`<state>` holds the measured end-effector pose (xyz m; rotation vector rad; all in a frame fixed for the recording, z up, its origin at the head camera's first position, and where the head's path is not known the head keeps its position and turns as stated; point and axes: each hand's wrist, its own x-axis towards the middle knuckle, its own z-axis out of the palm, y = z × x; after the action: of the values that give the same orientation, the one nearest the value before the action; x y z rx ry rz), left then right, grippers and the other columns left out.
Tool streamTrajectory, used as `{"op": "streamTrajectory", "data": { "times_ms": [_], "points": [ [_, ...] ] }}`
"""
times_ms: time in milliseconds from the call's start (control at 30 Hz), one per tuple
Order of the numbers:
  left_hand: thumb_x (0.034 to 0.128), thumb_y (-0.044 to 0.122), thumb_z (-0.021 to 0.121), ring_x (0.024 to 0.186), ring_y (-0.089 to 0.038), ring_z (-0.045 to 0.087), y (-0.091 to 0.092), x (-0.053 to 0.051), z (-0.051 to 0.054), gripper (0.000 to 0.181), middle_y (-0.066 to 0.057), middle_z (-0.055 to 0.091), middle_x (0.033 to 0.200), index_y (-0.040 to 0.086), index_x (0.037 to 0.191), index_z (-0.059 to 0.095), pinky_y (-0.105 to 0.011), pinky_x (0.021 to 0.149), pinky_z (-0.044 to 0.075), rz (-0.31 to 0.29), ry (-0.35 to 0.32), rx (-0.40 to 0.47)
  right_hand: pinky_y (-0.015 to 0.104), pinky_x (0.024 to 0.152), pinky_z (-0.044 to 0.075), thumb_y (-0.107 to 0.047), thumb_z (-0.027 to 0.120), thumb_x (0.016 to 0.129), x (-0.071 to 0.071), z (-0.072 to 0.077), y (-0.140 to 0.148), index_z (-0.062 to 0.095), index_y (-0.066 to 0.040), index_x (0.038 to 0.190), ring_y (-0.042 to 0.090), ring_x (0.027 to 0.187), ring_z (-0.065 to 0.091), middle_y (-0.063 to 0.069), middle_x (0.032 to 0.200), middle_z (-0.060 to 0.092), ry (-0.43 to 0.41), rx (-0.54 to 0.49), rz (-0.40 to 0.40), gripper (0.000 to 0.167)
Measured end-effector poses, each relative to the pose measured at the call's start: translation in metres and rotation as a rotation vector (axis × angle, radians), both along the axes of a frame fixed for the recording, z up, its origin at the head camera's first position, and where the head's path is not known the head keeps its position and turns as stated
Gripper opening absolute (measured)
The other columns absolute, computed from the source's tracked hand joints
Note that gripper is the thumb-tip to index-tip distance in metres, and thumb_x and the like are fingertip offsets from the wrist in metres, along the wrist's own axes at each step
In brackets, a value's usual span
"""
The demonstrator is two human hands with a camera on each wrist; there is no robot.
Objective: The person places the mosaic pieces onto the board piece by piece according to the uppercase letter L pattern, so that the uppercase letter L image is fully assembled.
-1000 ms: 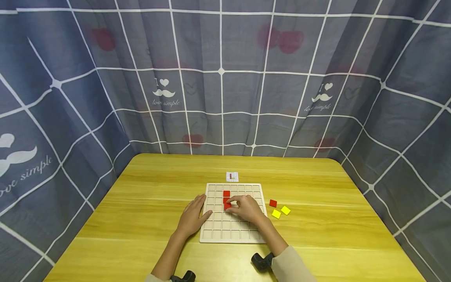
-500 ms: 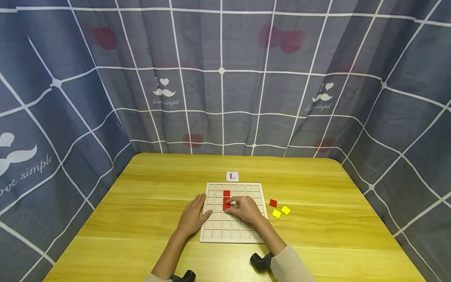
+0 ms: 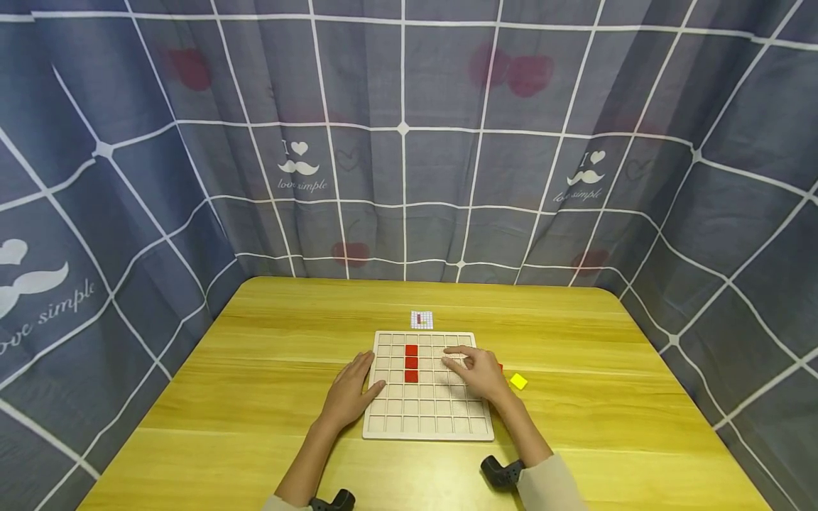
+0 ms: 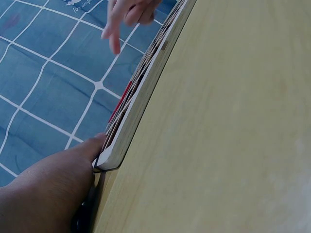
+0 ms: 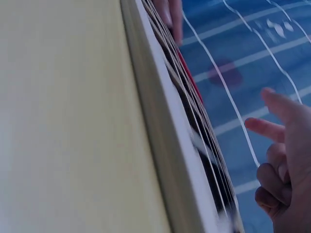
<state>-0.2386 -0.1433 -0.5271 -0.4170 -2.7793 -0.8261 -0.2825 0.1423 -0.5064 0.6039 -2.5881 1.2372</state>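
Note:
Three red square tiles [image 3: 412,363] sit in a column, one per cell, on a pale wooden grid board [image 3: 418,424]. My left hand [image 3: 348,394] rests at the board's left edge, thumb lying over the rim. Above the right part of the board is my right hand [image 3: 479,374]; its thumb and index finger stand apart with nothing between them. In the right wrist view the other fingers [image 5: 272,177] are bent inward. A yellow tile [image 3: 518,382] lies on the table right of that hand. Just a corner of another red tile [image 3: 500,368] shows behind the hand.
A small printed grid card [image 3: 421,320] with a coloured pattern lies just beyond the board's far edge. The wooden table [image 3: 287,319] extends on both sides. A checked curtain [image 3: 441,170] hangs behind it and at the sides.
My right hand has let go of the lowest red tile in the column and moved right, now covering one yellow tile and most of the loose red one. The left hand stays put.

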Motion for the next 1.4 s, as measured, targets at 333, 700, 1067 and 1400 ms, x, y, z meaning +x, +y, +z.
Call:
{"op": "streamTrajectory", "data": {
  "times_ms": [333,700,1067,1400],
  "points": [
    [0.0903,0.039,0.057,0.134,-0.03,0.028,0.0,0.0,0.0,0.067,-0.014,0.037,0.143,0.001,0.141,0.036,-0.045,0.11,0.02,-0.001,-0.005,-0.009,0.02,0.035,0.018,-0.032,0.074,0.078,0.001,-0.003,0.078,0.064,-0.013,0.12,0.004,0.038,0.015,-0.009,0.042,0.026,-0.081,0.042,-0.077,0.048],
    [0.0903,0.04,0.056,0.134,-0.029,0.028,0.0,0.0,-0.001,0.067,-0.013,0.037,0.143,0.002,0.141,0.036,-0.045,0.109,0.021,0.001,-0.003,-0.012,0.021,0.044,0.019,-0.034,0.075,0.076,0.001,-0.01,0.101,0.071,-0.015,0.108,0.006,0.046,0.021,-0.008,0.048,0.029,-0.097,0.182,-0.134,0.037],
    [0.0902,0.04,0.056,0.134,-0.03,0.028,0.0,-0.001,-0.001,0.067,-0.013,0.036,0.144,0.002,0.141,0.036,-0.046,0.109,0.022,0.002,-0.002,-0.012,0.022,0.043,0.018,-0.036,0.074,0.077,0.001,-0.012,0.102,0.073,-0.016,0.102,0.008,0.046,0.019,-0.007,0.048,0.027,-0.109,0.175,-0.168,0.032],
    [0.0901,0.04,0.057,0.134,-0.03,0.028,-0.001,-0.001,0.0,0.067,-0.014,0.037,0.143,0.002,0.141,0.036,-0.046,0.109,0.021,0.0,-0.002,-0.016,0.02,0.041,0.016,-0.037,0.073,0.077,0.003,0.005,0.087,0.072,-0.019,0.103,0.005,0.044,0.015,-0.009,0.047,0.023,-0.018,0.113,-0.141,0.032]
  ]
}}
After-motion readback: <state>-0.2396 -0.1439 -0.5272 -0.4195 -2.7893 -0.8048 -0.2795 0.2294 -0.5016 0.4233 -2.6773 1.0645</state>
